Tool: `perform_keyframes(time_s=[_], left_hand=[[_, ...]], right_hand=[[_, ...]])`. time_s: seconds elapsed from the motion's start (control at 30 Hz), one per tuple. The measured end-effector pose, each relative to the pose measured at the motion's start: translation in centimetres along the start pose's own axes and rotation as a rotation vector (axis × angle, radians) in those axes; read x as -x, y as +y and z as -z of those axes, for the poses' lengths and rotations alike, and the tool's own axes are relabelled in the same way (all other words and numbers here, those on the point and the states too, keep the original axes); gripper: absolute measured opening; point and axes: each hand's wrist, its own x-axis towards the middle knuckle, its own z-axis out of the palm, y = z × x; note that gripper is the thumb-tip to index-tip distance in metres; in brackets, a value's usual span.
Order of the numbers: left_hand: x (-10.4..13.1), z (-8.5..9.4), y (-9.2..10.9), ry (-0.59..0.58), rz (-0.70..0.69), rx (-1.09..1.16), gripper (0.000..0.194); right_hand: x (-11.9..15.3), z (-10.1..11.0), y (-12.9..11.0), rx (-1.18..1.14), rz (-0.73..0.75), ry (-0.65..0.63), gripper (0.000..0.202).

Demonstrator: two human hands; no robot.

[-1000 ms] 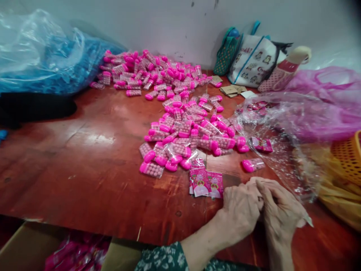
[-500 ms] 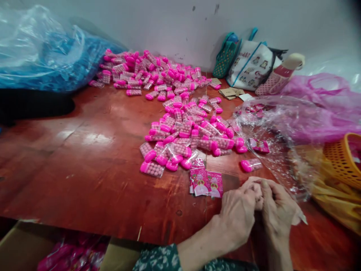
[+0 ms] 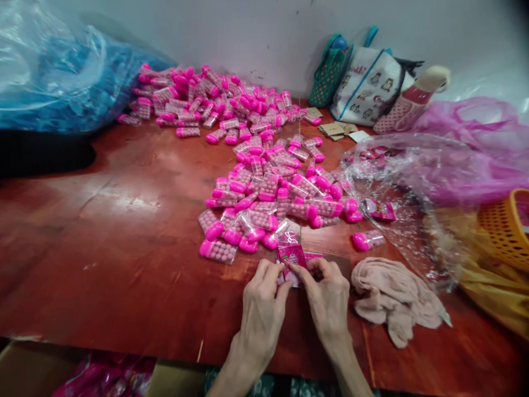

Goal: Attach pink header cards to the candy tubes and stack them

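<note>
My left hand [image 3: 263, 295] has its fingers pinched at the lower left of a flat pink printed label [image 3: 292, 255]. From the other side, my right hand [image 3: 328, 294] closes its thumb and forefinger on the same label, which lies in a small stack partly hidden by the fingers. Just beyond them spreads a pile of clear, pink-capped containers [image 3: 264, 212] filled with small pink balls. One such container [image 3: 368, 240] lies apart on the right. A crumpled beige cloth [image 3: 394, 292] rests beside my right hand.
Clear plastic wrap [image 3: 407, 220], a pink plastic bag [image 3: 467, 154] and a yellow basket [image 3: 502, 231] crowd the right side. At the back stand a white printed bag [image 3: 366, 85] and a green pouch [image 3: 328, 74]. A blue-filled plastic bag [image 3: 61, 82] sits far left; an open carton [image 3: 173, 379] is below the table edge.
Both hands have let go of the beige cloth, which now lies loose on the table. They have moved left to the pink printed labels.
</note>
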Motion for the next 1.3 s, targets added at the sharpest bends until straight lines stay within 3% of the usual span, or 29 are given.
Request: perform_keyframes(time_s=[0.27,0.4,0.47,0.53,0.63,0.7,0.8,0.9,1.1,1.3], left_hand=[[0.0,-0.3,-0.4,-0.056,-0.043,-0.122,0.017],[-0.1,-0.2,-0.4,-0.055,-0.037,-0.108,0.015],[-0.2,-0.1,-0.3,-0.050,-0.030,-0.060,0.011],[-0.3,0.2,-0.3,-0.027,-0.009,0.010,0.006],[-0.5,0.9,-0.1,0.057,0.029,0.131,0.011],[-0.6,1.2,0.2,0.078,0.046,0.257,0.015],[-1.1,1.3,0.9,-0.004,0.118,0.485,0.023],[-1.6,0.8,1.4,-0.068,0.215,0.689,0.006],[-1.4,0.1,1.1,-0.020,0.357,0.988,0.008],[-1.7,0.5,1.0,-0.055,0.434,1.153,0.011]], right_hand=[[0.1,0.4,-0.2,-0.005,0.103,-0.006,0.027],[0.0,1.0,0.2,-0.035,0.125,0.160,0.025],[0.1,1.3,0.2,-0.163,0.073,0.182,0.022],[0.2,1.6,0.1,-0.350,-0.057,0.126,0.019],[0.5,1.7,-0.5,-0.556,-0.271,0.062,0.021],[0.8,1.7,-1.0,-0.611,-0.316,0.030,0.021],[1.2,1.6,-1.5,-0.636,-0.284,-0.070,0.015],[1.7,1.5,-1.7,-0.631,-0.217,-0.132,0.010],[2.0,1.1,-1.7,-0.558,-0.075,-0.138,0.009],[2.1,1.0,-2.1,-0.455,0.149,-0.129,0.016]])
